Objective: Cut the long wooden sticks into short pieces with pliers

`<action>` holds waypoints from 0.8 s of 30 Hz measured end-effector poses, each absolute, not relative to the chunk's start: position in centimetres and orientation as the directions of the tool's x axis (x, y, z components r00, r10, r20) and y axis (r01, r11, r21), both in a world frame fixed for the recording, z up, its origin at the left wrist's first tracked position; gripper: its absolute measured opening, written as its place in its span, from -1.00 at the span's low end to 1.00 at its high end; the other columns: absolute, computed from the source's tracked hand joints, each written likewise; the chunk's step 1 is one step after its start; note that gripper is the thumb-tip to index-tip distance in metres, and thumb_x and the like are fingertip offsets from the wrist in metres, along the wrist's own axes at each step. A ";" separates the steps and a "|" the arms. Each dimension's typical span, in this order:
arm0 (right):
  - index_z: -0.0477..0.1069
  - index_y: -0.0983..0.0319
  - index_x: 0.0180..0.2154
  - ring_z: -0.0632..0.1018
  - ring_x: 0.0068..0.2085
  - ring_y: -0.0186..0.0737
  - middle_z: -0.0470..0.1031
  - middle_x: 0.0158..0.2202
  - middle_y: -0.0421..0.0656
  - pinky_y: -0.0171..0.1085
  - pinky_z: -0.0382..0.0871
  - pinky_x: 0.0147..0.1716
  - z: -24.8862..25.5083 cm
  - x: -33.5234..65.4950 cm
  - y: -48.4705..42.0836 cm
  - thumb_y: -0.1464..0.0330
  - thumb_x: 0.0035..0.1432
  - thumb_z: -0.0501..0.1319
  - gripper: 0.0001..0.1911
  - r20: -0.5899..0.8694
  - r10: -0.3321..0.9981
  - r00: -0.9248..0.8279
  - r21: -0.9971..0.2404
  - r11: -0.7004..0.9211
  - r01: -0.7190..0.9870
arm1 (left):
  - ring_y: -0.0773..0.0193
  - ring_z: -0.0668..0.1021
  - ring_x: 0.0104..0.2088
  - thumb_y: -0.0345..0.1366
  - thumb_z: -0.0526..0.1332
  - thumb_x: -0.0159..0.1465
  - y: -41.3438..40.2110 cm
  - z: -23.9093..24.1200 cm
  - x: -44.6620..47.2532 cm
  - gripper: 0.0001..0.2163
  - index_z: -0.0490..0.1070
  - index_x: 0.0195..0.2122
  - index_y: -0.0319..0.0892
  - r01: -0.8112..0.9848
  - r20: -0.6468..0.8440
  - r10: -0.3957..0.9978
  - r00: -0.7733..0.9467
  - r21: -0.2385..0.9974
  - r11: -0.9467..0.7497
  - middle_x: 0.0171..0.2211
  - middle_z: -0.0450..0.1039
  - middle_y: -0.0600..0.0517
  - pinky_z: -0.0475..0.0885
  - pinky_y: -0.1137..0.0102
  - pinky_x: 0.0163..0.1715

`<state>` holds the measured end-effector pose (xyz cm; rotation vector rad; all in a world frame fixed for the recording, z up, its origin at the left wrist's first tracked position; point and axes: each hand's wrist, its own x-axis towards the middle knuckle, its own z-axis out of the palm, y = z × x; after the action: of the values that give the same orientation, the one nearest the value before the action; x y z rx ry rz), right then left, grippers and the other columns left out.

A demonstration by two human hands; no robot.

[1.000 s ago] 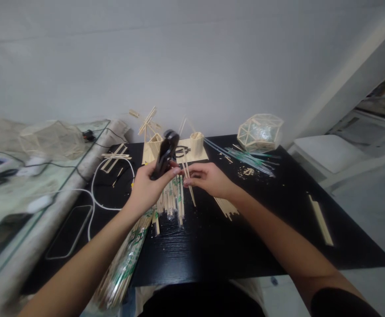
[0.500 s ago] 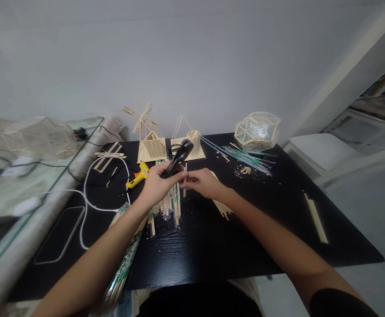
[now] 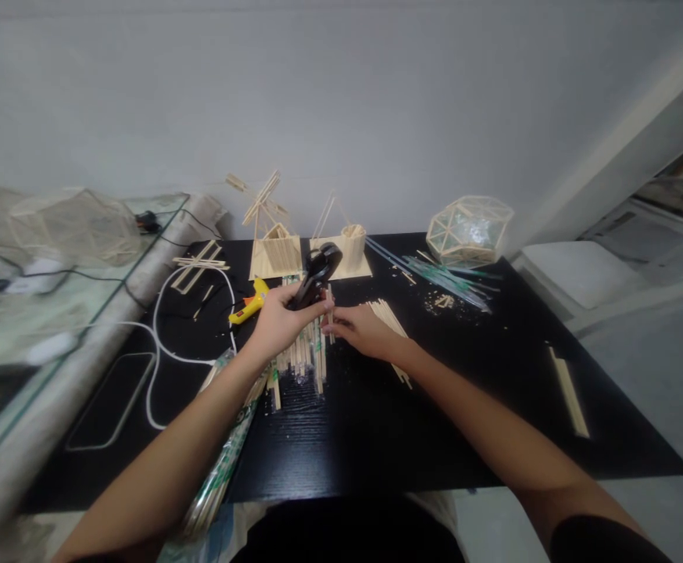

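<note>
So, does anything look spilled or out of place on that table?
Yes: small wood scraps lie scattered at the back right of the black table, beside plastic wrappers. They look like litter, unlike the grouped wooden sticks.

Pale bare wood and shiny plastic over a glossy dark tabletop (image 3: 318,461)
The tabletop has fine grain-like streaks under its sheen; the held stick (image 3: 330,298) looks like smooth, unvarnished wood; the black tool (image 3: 316,275) is smooth with a soft shine, plastic or metal unclear; the glue gun (image 3: 250,303) is smooth yellow plastic; the wrapper (image 3: 230,450) is crinkly clear plastic; the wall (image 3: 341,117) looks matt; the sleeve (image 3: 596,538) is dull dark cloth.
</note>
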<state>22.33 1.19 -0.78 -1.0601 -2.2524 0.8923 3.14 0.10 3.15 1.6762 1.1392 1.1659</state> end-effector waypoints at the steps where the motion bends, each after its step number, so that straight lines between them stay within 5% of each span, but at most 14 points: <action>1: 0.52 0.31 -0.33 0.43 -0.43 -0.36 0.49 -0.48 -0.24 -0.39 0.18 -0.34 -0.9 22.3 1.2 0.37 0.33 0.28 -0.82 0.161 0.804 -0.573 -0.735 0.485 0.474 | 0.21 0.60 -0.28 -0.15 0.41 0.16 0.1 3.1 3.1 -0.80 0.56 -0.34 -0.19 0.229 0.258 0.949 0.180 0.927 -0.296 -0.31 0.60 0.00 0.51 0.29 -0.14; 24: 0.60 0.31 -0.29 0.46 -0.43 -0.34 0.56 -0.45 -0.19 -0.38 0.18 -0.36 -1.7 22.4 1.3 0.30 0.33 0.29 -0.79 0.177 0.783 -0.596 -0.684 0.534 0.497 | 0.22 0.60 -0.27 -0.16 0.41 0.17 0.1 3.0 2.9 -0.81 0.55 -0.37 -0.17 0.232 0.281 0.941 0.187 0.918 -0.321 -0.32 0.61 0.00 0.51 0.29 -0.14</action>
<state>22.44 1.31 -1.70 -1.0397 -2.3054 0.8158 2.94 0.10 3.03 1.7040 1.1193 1.1784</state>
